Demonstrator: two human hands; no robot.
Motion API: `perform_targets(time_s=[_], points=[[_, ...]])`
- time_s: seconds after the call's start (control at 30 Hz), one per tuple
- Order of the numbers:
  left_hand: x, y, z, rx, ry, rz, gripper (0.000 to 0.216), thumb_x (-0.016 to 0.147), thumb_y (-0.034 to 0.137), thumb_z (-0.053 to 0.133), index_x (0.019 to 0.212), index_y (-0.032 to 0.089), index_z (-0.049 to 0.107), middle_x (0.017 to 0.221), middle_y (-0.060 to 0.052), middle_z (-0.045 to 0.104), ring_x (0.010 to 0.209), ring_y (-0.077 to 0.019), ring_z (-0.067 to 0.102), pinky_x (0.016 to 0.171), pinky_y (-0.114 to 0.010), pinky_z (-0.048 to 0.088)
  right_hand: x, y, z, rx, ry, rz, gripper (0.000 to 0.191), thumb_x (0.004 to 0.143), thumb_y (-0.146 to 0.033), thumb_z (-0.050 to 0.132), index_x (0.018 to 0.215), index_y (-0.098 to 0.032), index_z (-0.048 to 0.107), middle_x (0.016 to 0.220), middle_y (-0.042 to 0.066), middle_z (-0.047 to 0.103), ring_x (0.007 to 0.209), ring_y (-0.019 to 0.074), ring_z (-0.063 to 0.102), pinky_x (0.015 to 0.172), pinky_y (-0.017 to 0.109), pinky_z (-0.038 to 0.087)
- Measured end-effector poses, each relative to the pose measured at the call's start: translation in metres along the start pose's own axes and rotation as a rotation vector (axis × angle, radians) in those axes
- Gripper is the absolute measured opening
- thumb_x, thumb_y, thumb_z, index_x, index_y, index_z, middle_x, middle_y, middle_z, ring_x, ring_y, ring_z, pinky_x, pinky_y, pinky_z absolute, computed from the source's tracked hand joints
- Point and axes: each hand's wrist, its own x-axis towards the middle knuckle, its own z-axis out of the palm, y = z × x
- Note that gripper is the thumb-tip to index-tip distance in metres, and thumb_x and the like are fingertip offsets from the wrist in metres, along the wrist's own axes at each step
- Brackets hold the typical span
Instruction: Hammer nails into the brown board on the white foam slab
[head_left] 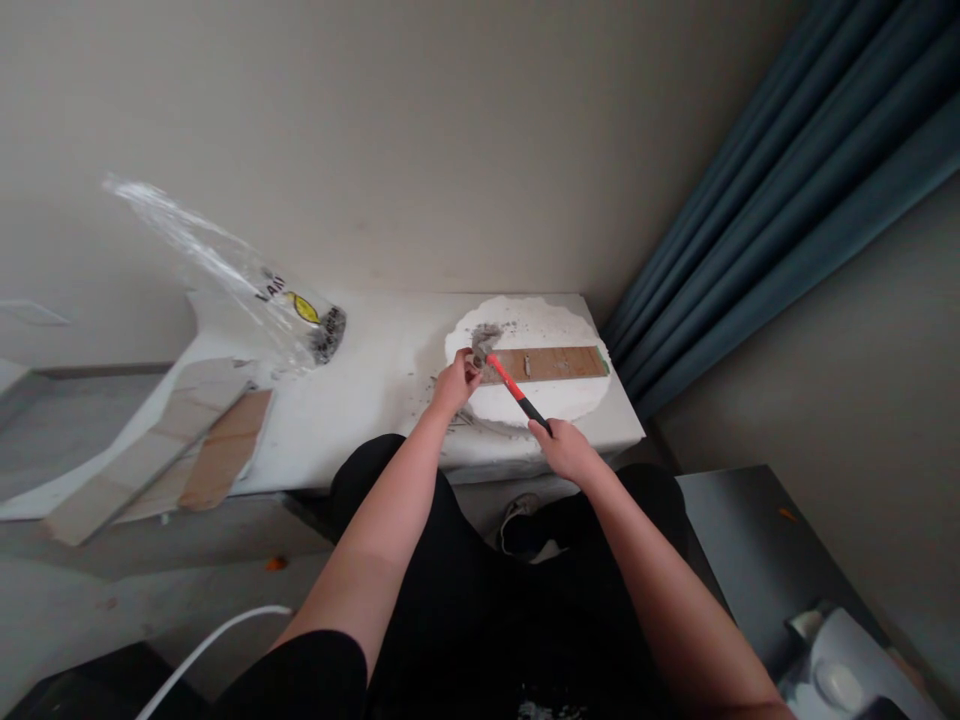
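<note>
My right hand (pixel 568 448) is closed round the black grip of a hammer (pixel 508 380) with a red and black handle. The hammer's head lies at the left end of a brown wooden board (pixel 562 364), right by my left fingertips. My left hand (pixel 456 382) is curled and closed there; whatever it pinches is too small and too near the hammer head to name. The board rests on a white, ragged-edged round sheet (pixel 577 400). Dark grey crumbs (pixel 487 335) are scattered on the sheet beyond the hammer head. A small pale piece (pixel 526 366) sits on the board.
On the white-covered table (pixel 375 400) stands a clear plastic bag (pixel 300 318) with dark bits at its bottom. Cardboard strips (pixel 150 450) lie at the left, overhanging the front edge. A blue curtain (pixel 750 220) hangs at the right, above a dark grey surface (pixel 750 530).
</note>
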Motion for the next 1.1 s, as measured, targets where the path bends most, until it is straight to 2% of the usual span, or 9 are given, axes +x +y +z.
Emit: perform_targets(time_s=[0.17,0.27,0.43,0.57,0.7,0.83,0.97,1.1], points=[[0.0008,0.0016,-0.0009,0.016,-0.026,-0.009,0.055,0.087,0.019,0.065,0.138,0.017,0.044,0.086,-0.004,0.073,0.084,-0.0223,0.071,0.079,-0.033,0.051,-0.0032,-0.0007,0.0053,0.069,0.015,-0.037,0.043,0.105,-0.049,0.042,0.086,-0.017,0.064,0.081,0.012,0.07,0.072,0.0207,0.06,0.061,0.027,0.032],[0.0005,0.0019,-0.0012,0.009,-0.011,-0.017,0.056,0.087,0.018,0.065,0.138,0.017,0.043,0.091,-0.005,0.074,0.085,-0.0218,0.071,0.079,-0.033,0.051,-0.0027,-0.001,0.0091,0.055,0.01,-0.017,0.041,0.105,-0.048,0.044,0.085,-0.017,0.064,0.082,0.013,0.07,0.074,0.0211,0.06,0.062,0.027,0.032],[0.0006,0.0009,-0.0003,-0.015,-0.015,-0.009,0.056,0.087,0.018,0.064,0.138,0.019,0.042,0.086,-0.002,0.073,0.081,-0.0192,0.069,0.079,-0.031,0.05,-0.0005,0.0001,0.0098,0.046,0.027,-0.013,0.044,0.106,-0.049,0.04,0.088,-0.016,0.064,0.084,0.014,0.071,0.075,0.0221,0.06,0.062,0.028,0.031],[0.0017,-0.0011,0.0013,-0.025,0.003,-0.017,0.056,0.086,0.017,0.066,0.137,0.021,0.043,0.089,-0.002,0.073,0.083,-0.0194,0.07,0.078,-0.03,0.05,-0.0019,0.0006,0.0078,0.009,0.002,-0.002,0.044,0.105,-0.047,0.042,0.088,-0.015,0.066,0.087,0.016,0.072,0.077,0.023,0.062,0.063,0.029,0.032],[0.0022,-0.0025,0.0029,-0.006,-0.004,0.002,0.057,0.086,0.017,0.065,0.138,0.019,0.042,0.081,0.0,0.071,0.079,-0.0197,0.069,0.077,-0.031,0.049,-0.0052,-0.002,0.0069,0.033,0.003,-0.004,0.047,0.106,-0.049,0.04,0.091,-0.014,0.067,0.086,0.015,0.073,0.078,0.0227,0.063,0.063,0.028,0.033],[0.0023,-0.0026,0.003,-0.016,0.006,0.008,0.057,0.086,0.016,0.066,0.137,0.018,0.042,0.088,-0.002,0.072,0.083,-0.02,0.07,0.077,-0.031,0.049,-0.0074,-0.0038,0.0079,0.009,-0.019,0.018,0.046,0.105,-0.047,0.041,0.091,-0.014,0.068,0.089,0.016,0.073,0.082,0.0244,0.065,0.066,0.029,0.034],[0.0028,-0.0026,0.0027,-0.013,-0.022,0.015,0.059,0.086,0.016,0.065,0.14,0.017,0.04,0.08,0.001,0.07,0.078,-0.0189,0.068,0.076,-0.031,0.049,-0.0077,-0.002,0.0094,0.04,0.021,0.004,0.046,0.106,-0.049,0.038,0.096,-0.014,0.067,0.091,0.016,0.073,0.083,0.0243,0.065,0.066,0.029,0.034],[0.0024,-0.003,0.0024,-0.022,-0.004,-0.002,0.057,0.086,0.016,0.065,0.138,0.021,0.043,0.088,-0.001,0.071,0.083,-0.0185,0.069,0.078,-0.03,0.049,-0.0042,0.0001,0.0092,0.022,-0.01,0.023,0.045,0.105,-0.049,0.04,0.091,-0.015,0.066,0.09,0.016,0.073,0.082,0.0242,0.065,0.065,0.029,0.033]])
